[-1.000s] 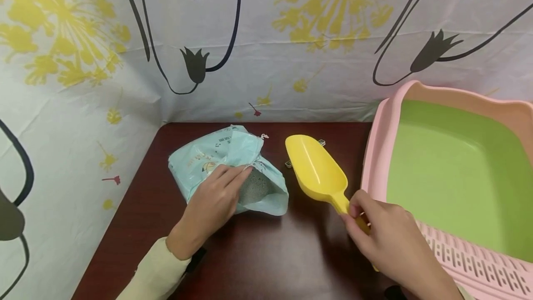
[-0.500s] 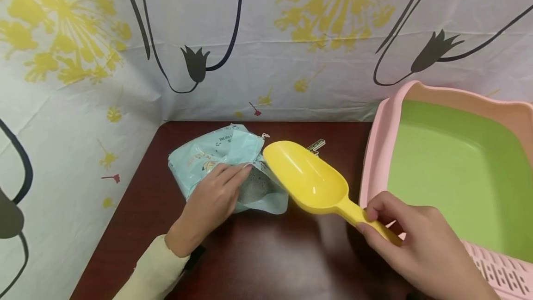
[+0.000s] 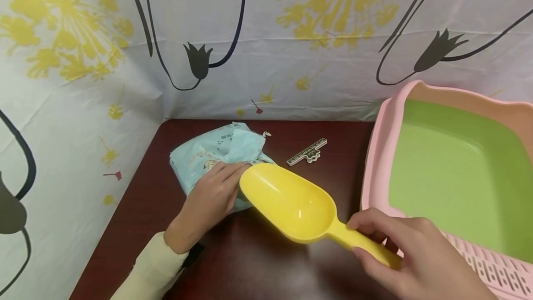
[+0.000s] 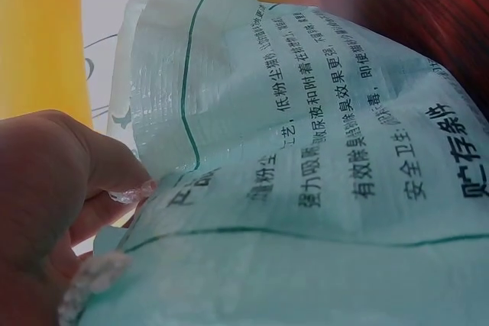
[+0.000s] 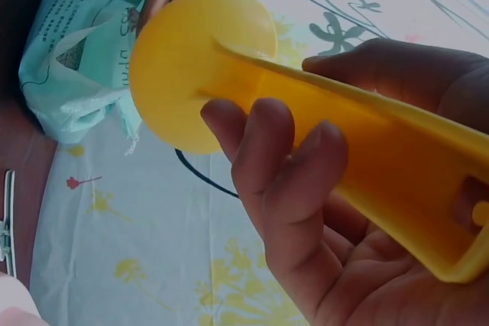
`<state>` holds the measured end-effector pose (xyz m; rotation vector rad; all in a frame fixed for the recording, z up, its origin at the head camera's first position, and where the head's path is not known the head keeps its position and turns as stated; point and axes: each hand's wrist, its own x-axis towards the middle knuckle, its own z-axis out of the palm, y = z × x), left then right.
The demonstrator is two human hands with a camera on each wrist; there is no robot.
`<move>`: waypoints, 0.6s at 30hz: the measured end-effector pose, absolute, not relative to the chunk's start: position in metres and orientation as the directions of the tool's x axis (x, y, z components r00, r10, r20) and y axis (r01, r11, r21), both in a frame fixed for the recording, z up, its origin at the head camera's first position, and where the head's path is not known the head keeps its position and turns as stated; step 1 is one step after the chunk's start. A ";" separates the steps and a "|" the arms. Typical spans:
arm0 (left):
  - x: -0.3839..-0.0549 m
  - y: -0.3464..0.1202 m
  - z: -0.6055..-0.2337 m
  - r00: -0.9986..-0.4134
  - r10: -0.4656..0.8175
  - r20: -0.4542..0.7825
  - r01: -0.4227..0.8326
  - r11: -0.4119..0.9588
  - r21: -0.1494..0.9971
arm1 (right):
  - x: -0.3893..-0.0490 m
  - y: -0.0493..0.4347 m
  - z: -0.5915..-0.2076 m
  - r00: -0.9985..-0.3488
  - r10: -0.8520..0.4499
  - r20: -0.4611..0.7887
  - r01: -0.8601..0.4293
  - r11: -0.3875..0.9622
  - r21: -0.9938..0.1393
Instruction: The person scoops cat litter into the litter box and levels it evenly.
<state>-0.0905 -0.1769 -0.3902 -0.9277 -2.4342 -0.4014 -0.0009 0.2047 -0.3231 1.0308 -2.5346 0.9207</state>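
Observation:
A light blue plastic bag (image 3: 200, 152) lies on the dark red table, printed with dark lettering. My left hand (image 3: 212, 196) pinches the edge of its mouth; the left wrist view shows thumb and finger on the film (image 4: 306, 280). Grey granules (image 5: 70, 57) show through the opening in the right wrist view. My right hand (image 3: 410, 253) grips the handle of a yellow scoop (image 3: 287, 203), fingers curled under it. No load shows in the bowl, which faces up. Its tip overlaps the bag's mouth in the head view and hides most of it; whether they touch I cannot tell.
At the right stands a pink litter box (image 3: 376, 175) with a green inner floor and a slotted front ledge. A ruler-shaped clip (image 3: 308, 152) lies on the table between bag and box. Patterned white cloth (image 3: 266, 59) hangs behind and along the left.
The right hand has moved the scoop left and toward the person, in front of the bag's mouth, uncovering the clip. My left hand keeps its pinch on the bag.

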 end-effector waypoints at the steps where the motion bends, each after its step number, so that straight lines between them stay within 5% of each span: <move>1: -0.091 -0.177 -0.390 -0.639 0.536 0.551 0.688 0.719 0.098 | 0.000 0.205 -0.324 -0.718 -0.538 0.441 -0.696 0.548 -0.464; 12: -0.093 -0.182 -0.390 -0.605 0.549 0.576 0.723 0.682 0.110 | 0.000 0.196 -0.338 -0.717 -0.581 0.384 -0.691 0.522 -0.500; 18: -0.087 -0.182 -0.386 -0.620 0.573 0.536 0.717 0.690 0.092 | -0.005 0.186 -0.341 -0.693 -0.566 0.447 -0.721 0.547 -0.425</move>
